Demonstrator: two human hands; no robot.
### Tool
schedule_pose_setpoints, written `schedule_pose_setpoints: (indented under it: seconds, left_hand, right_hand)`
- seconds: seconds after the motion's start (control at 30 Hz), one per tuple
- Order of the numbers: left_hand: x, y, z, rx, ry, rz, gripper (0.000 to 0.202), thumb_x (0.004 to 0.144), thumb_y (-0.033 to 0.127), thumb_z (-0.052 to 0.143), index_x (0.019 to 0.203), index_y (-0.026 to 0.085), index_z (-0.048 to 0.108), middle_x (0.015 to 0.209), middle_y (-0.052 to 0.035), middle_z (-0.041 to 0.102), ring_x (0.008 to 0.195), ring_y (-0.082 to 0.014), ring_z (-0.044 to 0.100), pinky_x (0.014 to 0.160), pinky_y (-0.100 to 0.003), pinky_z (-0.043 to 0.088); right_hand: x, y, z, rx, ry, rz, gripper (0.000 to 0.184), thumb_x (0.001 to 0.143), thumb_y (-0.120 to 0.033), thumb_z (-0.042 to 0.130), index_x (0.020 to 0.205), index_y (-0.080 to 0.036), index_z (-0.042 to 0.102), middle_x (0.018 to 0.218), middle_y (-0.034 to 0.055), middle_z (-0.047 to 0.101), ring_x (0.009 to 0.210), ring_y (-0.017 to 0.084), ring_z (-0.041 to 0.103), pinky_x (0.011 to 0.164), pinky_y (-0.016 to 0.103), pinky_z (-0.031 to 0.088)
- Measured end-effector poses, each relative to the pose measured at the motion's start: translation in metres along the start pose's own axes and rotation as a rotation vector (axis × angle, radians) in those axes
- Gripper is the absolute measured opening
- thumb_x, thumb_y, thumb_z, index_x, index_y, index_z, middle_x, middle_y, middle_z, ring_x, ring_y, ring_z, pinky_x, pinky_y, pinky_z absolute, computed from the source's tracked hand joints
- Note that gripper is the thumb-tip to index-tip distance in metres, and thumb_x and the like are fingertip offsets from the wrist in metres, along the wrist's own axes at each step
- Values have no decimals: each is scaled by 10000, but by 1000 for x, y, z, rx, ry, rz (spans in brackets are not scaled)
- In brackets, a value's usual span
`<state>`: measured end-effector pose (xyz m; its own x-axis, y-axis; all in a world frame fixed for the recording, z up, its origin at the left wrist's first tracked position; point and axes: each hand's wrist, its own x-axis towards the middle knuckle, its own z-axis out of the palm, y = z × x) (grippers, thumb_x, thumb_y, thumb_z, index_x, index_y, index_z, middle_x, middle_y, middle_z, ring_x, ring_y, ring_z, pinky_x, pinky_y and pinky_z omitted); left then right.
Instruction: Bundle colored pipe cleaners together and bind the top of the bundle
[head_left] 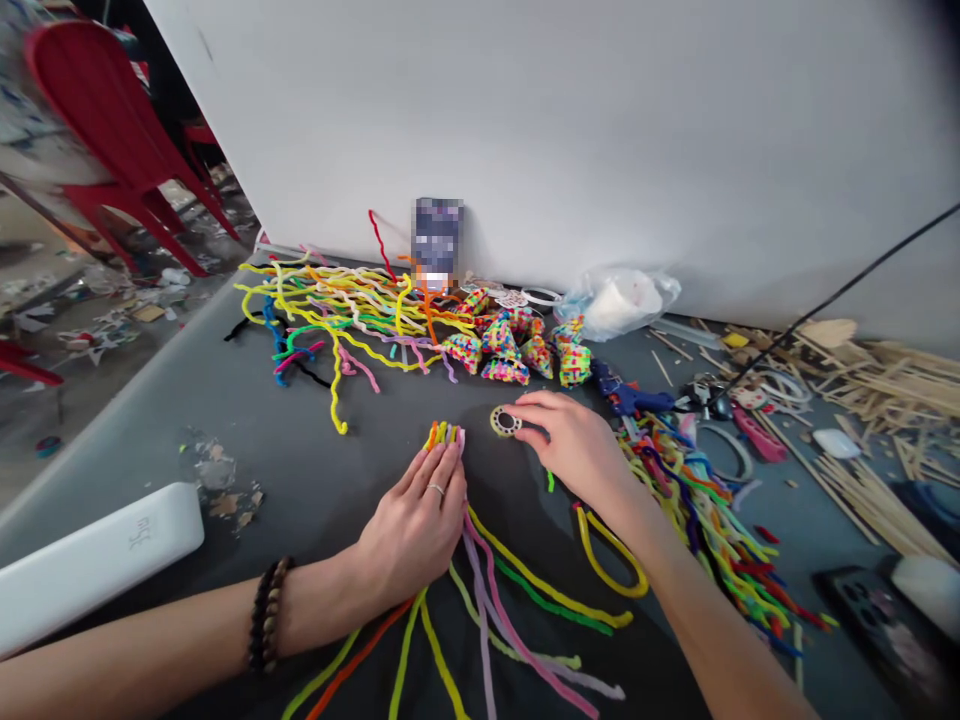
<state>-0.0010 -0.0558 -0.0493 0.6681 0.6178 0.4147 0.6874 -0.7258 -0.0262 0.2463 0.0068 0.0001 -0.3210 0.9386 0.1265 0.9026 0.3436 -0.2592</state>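
My left hand (420, 505) lies over a bundle of coloured pipe cleaners (517, 650), its fingers pressed together and holding them down on the dark table. Short orange, yellow and pink ends (444, 434) of the bundle poke out past the fingertips, while the long ends fan out below the hand. My right hand (574, 440) pinches a small pale ring with dark holes (505, 421) between thumb and fingers, just above the table and to the right of the bundle. A bent yellow pipe cleaner (611, 560) lies below the right wrist.
Loose yellow pipe cleaners (322, 300), several woven multicoloured pieces (501, 340) and a bagged white roll (626, 300) line the wall. A glue gun (626, 390), more pipe cleaners (712, 520) and wooden sticks (847, 490) lie right. A white case (105, 560) sits left.
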Motion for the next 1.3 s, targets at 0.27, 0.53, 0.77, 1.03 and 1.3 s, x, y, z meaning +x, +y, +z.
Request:
schedule_pose_setpoints:
  seconds: [0.27, 0.53, 0.77, 1.03, 1.3]
  left_hand:
    - [0, 1, 0, 15, -30, -5, 457, 972, 141, 484, 1390, -28, 557, 1550, -297, 476, 1424, -360, 535, 1182, -468, 470]
    - [2, 1, -4, 27, -41, -6, 429, 991, 148, 489, 1372, -25, 586, 1521, -288, 519, 1405, -354, 557, 1169, -466, 492]
    - [8, 1, -13, -19, 10, -10, 402, 1048, 208, 472, 1362, -3, 608, 1451, -259, 604, 1366, -332, 601, 1152, -467, 518]
    - [13, -4, -25, -51, 26, 9, 365, 1036, 155, 475, 1344, 20, 617, 1387, -237, 665, 1299, -309, 659, 1108, -444, 563]
    - [23, -16, -42, -97, 151, 11, 334, 989, 112, 537, 1295, 71, 664, 1356, -195, 698, 1260, -309, 685, 1105, -454, 561]
  right_hand:
    - [0, 0, 3, 53, -44, -36, 306, 911, -86, 683, 1135, -267, 784, 1220, 24, 752, 1051, 230, 735, 909, 351, 580]
    - [4, -2, -3, 206, -43, 12, 187, 891, -63, 709, 937, -237, 760, 1079, 15, 767, 964, 217, 732, 877, 335, 538]
    - [4, -6, -5, 378, 18, -19, 184, 888, -56, 719, 929, -234, 745, 1015, 10, 766, 937, 196, 723, 858, 300, 514]
    - [2, -14, -9, 410, 68, -32, 181, 896, -69, 711, 946, -238, 749, 1016, 3, 764, 945, 183, 717, 887, 288, 509]
    - [2, -18, -17, 430, 112, 8, 129, 937, -161, 656, 937, -242, 756, 1037, 37, 774, 950, 218, 722, 877, 328, 529]
